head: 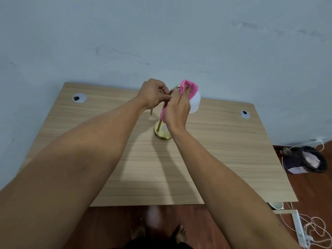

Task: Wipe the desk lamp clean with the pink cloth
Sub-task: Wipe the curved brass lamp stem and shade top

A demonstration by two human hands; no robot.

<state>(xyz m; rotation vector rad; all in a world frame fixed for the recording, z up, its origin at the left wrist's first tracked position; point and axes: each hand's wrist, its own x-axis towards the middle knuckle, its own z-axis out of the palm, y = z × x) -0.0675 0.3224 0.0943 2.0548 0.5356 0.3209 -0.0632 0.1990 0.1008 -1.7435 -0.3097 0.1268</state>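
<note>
A desk lamp stands on the wooden desk (224,159), with a round brass base (162,134), a thin brass stem curving over at the top, and a white shade (195,103) hanging to the right. My left hand (152,93) grips the curved top of the stem. My right hand (177,109) holds the pink cloth (190,88), which is pressed against the top of the shade and the stem's bend. Part of the cloth hangs below my right palm. Most of the stem is hidden behind my hands.
Two round cable holes (79,97) (244,114) sit near the desk's back corners. A pale wall rises behind the desk. On the red floor to the right are a dark basket (305,159), white cords and a white frame (298,225). My feet show below the desk's front edge.
</note>
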